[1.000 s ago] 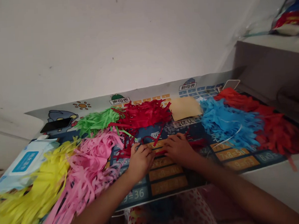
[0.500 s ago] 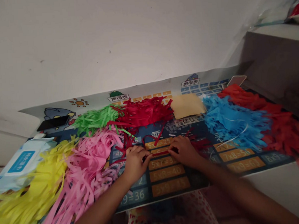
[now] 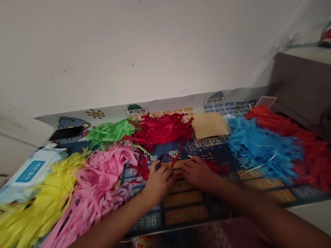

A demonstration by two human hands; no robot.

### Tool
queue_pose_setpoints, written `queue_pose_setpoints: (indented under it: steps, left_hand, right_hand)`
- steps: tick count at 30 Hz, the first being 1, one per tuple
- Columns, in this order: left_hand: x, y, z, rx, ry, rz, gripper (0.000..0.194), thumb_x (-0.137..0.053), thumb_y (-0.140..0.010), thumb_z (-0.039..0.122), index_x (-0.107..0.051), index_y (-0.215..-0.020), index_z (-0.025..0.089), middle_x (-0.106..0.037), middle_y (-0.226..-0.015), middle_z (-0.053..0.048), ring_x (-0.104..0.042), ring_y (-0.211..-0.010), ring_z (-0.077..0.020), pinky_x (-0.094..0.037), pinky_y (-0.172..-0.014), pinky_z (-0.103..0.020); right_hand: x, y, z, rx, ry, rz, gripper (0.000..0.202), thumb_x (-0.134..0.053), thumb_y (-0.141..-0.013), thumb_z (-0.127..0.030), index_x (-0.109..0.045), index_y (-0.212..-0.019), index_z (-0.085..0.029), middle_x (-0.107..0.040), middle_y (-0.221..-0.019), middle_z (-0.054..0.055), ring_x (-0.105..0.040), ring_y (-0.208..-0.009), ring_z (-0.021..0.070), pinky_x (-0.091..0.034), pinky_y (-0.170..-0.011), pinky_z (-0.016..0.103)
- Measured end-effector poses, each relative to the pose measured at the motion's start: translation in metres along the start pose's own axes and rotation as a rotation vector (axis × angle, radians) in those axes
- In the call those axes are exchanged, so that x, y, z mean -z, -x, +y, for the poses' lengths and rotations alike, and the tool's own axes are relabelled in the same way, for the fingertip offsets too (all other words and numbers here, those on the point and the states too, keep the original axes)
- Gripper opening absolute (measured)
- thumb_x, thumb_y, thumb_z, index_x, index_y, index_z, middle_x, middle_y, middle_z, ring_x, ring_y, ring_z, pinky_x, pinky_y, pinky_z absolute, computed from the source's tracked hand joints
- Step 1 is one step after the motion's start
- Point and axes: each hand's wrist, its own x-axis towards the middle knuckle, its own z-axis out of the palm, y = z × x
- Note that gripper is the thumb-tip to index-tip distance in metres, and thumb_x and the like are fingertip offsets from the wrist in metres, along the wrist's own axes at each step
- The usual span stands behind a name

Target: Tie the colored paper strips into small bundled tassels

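Six large fringe piles [image 3: 166, 129]; two hands [image 3: 158, 182]; one black phone [image 3: 66, 133]; one soft pack [image 3: 31, 173]; one tan rectangle [image 3: 210, 125].

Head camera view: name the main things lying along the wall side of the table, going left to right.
Black phone → green strips → crimson strips → tan paper → blue strips → orange-red strips.

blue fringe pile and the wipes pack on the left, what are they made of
Blue fringe pile: probably matte crepe or tissue paper, given its thin, ruffled strips; thin fabric is possible. Wipes pack: likely soft plastic film, smooth with slight sheen, judging by its creased surface.
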Motion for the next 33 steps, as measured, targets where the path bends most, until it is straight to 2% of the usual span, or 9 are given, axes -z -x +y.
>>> queue_pose_setpoints:
  steps: [3,7,10,13,15,18,25,28,33]
  left_hand:
    - [0.010,-0.007,-0.003,-0.012,-0.002,0.077,0.014,-0.056,-0.091,0.018,-0.068,-0.087,0.025,-0.072,-0.082,0.003,-0.060,-0.082,-0.0160,-0.025,-0.104,-0.050]
    - [0.069,-0.004,0.001,-0.052,0.023,0.154,0.019,-0.051,-0.095,0.020,-0.066,-0.105,0.027,-0.074,-0.097,0.003,-0.062,-0.092,-0.0157,-0.022,-0.109,-0.047]
    - [0.118,0.000,0.013,-0.203,0.029,0.177,0.026,-0.043,-0.098,0.018,-0.065,-0.108,0.027,-0.075,-0.099,0.004,-0.062,-0.097,-0.0159,-0.019,-0.113,-0.045]
    - [0.139,0.001,0.027,-0.232,0.074,0.194,0.028,-0.040,-0.100,0.019,-0.066,-0.105,0.026,-0.075,-0.096,0.005,-0.064,-0.093,-0.0140,-0.014,-0.115,-0.043]
    - [0.135,0.004,0.034,-0.172,0.120,0.246,0.026,-0.042,-0.100,0.020,-0.066,-0.105,0.027,-0.076,-0.093,0.007,-0.066,-0.090,-0.0125,-0.014,-0.116,-0.040]
    - [0.116,0.010,0.042,-0.066,0.217,0.326,0.018,-0.050,-0.096,0.022,-0.066,-0.103,0.028,-0.076,-0.090,0.006,-0.067,-0.085,-0.0118,-0.024,-0.113,-0.038]
    - [0.084,0.017,0.064,0.274,0.579,0.413,0.009,-0.059,-0.090,0.021,-0.068,-0.088,0.020,-0.071,-0.079,-0.001,-0.066,-0.075,-0.0128,-0.049,-0.087,-0.031]
    - [0.078,0.017,0.072,0.376,0.740,0.393,0.011,-0.060,-0.088,0.020,-0.070,-0.084,0.020,-0.070,-0.077,-0.002,-0.065,-0.075,-0.0132,-0.052,-0.074,-0.026]
    - [0.076,0.019,0.074,0.370,0.794,0.398,0.013,-0.060,-0.087,0.020,-0.071,-0.095,0.022,-0.071,-0.085,-0.003,-0.065,-0.081,-0.0155,-0.051,-0.081,-0.030]
  right_hand:
    - [0.013,-0.006,-0.004,-0.041,0.024,0.048,0.019,-0.053,-0.092,-0.013,-0.066,-0.080,-0.020,-0.067,-0.081,0.003,-0.054,-0.089,0.0206,-0.033,-0.084,0.041]
    - [0.062,-0.001,-0.032,-0.216,-0.158,0.229,0.011,-0.058,-0.091,-0.028,-0.068,-0.087,-0.027,-0.070,-0.089,0.000,-0.056,-0.090,0.0209,-0.031,-0.084,0.043]
    - [0.095,0.002,-0.053,-0.376,-0.593,0.223,0.016,-0.057,-0.091,-0.038,-0.071,-0.090,-0.032,-0.071,-0.089,0.000,-0.058,-0.085,0.0196,-0.037,-0.079,0.038]
    - [0.095,-0.001,-0.061,-0.489,-1.317,-0.005,0.024,-0.060,-0.086,-0.044,-0.074,-0.082,-0.024,-0.068,-0.075,0.000,-0.058,-0.068,0.0150,-0.041,-0.064,0.029]
    - [0.080,-0.001,-0.065,-0.591,-1.752,-0.100,0.029,-0.071,-0.074,-0.048,-0.073,-0.077,-0.019,-0.064,-0.068,-0.001,-0.052,-0.055,0.0109,-0.039,-0.055,0.024]
    - [0.055,0.001,-0.078,-0.718,-2.045,0.053,0.032,-0.084,-0.058,-0.046,-0.069,-0.066,-0.018,-0.061,-0.067,-0.002,-0.048,-0.053,0.0087,-0.037,-0.052,0.022]
    - [0.035,0.012,-0.106,-0.907,-1.917,0.482,0.022,-0.080,-0.063,-0.034,-0.065,-0.057,-0.019,-0.056,-0.064,-0.002,-0.049,-0.060,0.0117,-0.041,-0.056,0.021]
    - [0.033,0.011,-0.107,-1.014,-1.849,0.556,0.020,-0.081,-0.059,-0.032,-0.067,-0.067,-0.020,-0.058,-0.066,-0.002,-0.050,-0.058,0.0120,-0.042,-0.054,0.021]
    - [0.031,0.007,-0.114,-1.033,-1.791,0.637,0.015,-0.080,-0.061,-0.029,-0.067,-0.066,-0.021,-0.058,-0.072,-0.002,-0.053,-0.061,0.0123,-0.043,-0.053,0.021]
